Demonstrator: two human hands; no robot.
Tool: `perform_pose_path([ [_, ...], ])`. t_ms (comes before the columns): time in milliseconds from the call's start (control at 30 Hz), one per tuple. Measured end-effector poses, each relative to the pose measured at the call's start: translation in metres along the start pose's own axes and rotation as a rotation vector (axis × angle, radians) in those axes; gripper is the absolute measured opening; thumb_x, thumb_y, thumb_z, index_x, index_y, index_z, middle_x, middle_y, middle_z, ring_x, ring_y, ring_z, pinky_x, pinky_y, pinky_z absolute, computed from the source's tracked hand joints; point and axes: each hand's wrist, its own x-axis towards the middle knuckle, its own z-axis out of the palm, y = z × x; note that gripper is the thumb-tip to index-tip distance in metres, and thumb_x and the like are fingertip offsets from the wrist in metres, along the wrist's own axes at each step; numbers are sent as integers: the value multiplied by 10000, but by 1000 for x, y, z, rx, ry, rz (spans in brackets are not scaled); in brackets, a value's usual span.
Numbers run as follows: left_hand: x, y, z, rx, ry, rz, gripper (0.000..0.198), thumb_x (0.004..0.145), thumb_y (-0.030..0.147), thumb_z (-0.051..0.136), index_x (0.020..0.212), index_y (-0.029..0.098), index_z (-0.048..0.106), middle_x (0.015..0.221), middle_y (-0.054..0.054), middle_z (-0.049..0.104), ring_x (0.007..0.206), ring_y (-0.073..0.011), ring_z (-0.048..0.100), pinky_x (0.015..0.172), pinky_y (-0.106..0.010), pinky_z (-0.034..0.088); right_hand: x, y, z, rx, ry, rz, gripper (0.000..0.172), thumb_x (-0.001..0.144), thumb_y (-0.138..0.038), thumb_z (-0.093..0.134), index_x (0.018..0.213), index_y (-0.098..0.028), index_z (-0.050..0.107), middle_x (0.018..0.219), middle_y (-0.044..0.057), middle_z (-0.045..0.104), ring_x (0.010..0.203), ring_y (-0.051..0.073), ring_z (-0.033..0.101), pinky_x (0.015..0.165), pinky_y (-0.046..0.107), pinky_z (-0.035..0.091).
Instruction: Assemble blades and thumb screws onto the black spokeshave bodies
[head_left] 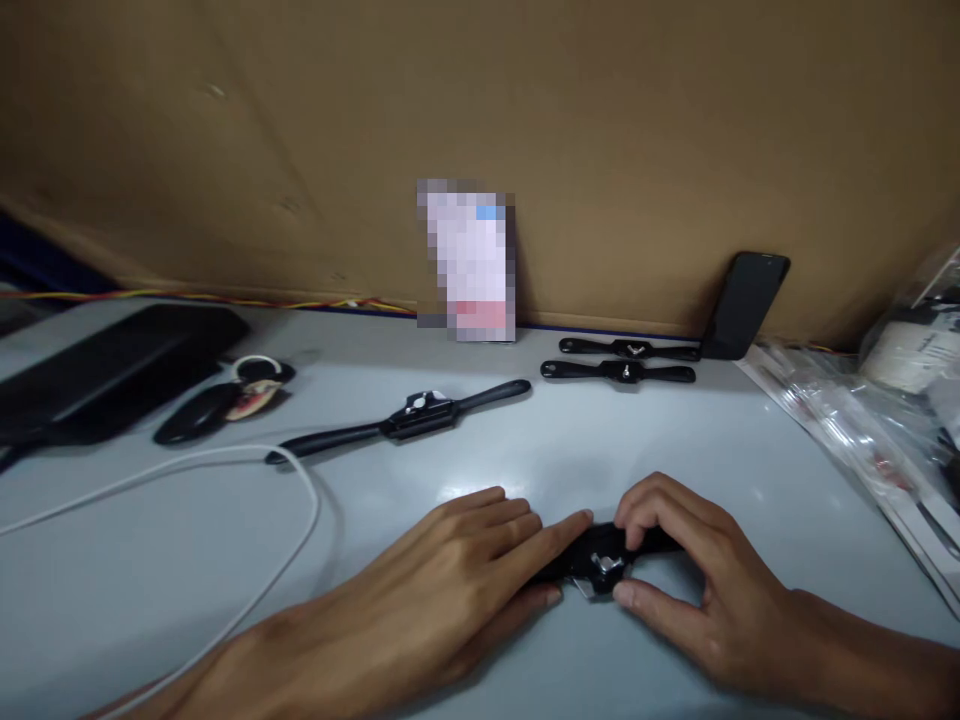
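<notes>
A black spokeshave (600,562) lies on the grey table in front of me, its silvery screw facing up and a bright blade edge showing at its near side. My left hand (480,555) covers the left handle, with the index finger stretched along to the body and the thumb below. My right hand (697,570) pinches the body's right end between thumb and bent fingers. Part of the right handle shows behind those fingers. Farther back lies another spokeshave (420,415), tilted a little, with a pale metal plate at its middle.
Two more spokeshaves (626,372) lie near the cardboard wall (300,150), beside a leaning phone (744,305). A pixelated upright screen (476,265) stands mid-back. At left are a black case (112,370), a dark mouse-like object (196,412) and a white cable (311,500); plastic packets (855,440) lie right.
</notes>
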Motion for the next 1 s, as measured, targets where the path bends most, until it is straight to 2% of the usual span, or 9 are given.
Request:
perform_pose_path([
  [133,0,1,0,18,-16,16,313,1124,202,436,1417,151,531,862,-23,704,704,-207,680,685,-346,573,0,-2,-3,11,-15,-51,149,914,-122,639,843,-232,567,1059,47,638,941,187,666,802,318,562],
  [600,0,-1,0,32,5,38,364,1182,300,276,1385,143,535,846,-27,697,697,-212,675,650,-350,540,-2,3,0,33,49,-13,202,862,-94,671,742,-217,565,1123,48,685,1057,190,695,888,306,585],
  [700,1,-1,1,40,-4,36,376,1184,306,261,1398,141,522,854,-28,702,704,-211,685,650,-351,549,-4,4,1,-14,16,-6,123,878,-109,658,883,-231,672,1227,83,706,1171,234,689,971,371,597],
  [733,1,-1,1,47,-8,35,382,1185,308,254,1404,139,517,860,-30,706,709,-211,691,658,-356,557,-6,5,1,-53,-3,-5,243,884,-115,643,1086,-236,705,1345,112,683,1263,264,659,1038,431,582],
  [767,1,-1,1,54,-10,36,386,1185,309,249,1409,138,513,869,-33,712,718,-212,699,670,-361,565,-8,6,1,-97,-25,-6,479,886,-118,625,1350,-236,635,1477,143,623,1359,292,607,1104,496,547],
  [800,1,0,1,62,-12,36,388,1186,309,246,1410,138,512,880,-37,718,729,-214,708,685,-368,574,-11,7,2,-141,-51,-9,723,884,-118,608,1578,-236,443,1593,167,532,1443,310,541,1156,555,502],
  [867,1,0,0,73,-17,33,391,1186,306,244,1411,136,516,893,-42,726,745,-217,720,711,-379,587,-15,9,2,-207,-100,-18,1015,875,-116,581,1724,-253,42,1711,179,380,1539,321,433,1207,617,436],
  [933,0,0,0,71,-14,31,394,1186,302,243,1409,134,521,890,-42,728,744,-218,722,709,-380,588,-18,10,2,-246,-132,-24,1061,875,-121,568,1723,-276,-51,1721,163,368,1556,316,410,1217,618,426],
  [1000,-1,-1,0,62,-16,31,393,1186,300,251,1409,133,528,883,-40,727,732,-217,717,693,-374,584,-17,10,1,-280,-148,-25,1022,881,-130,563,1722,-260,-2,1697,166,410,1541,316,431,1217,607,431],
])
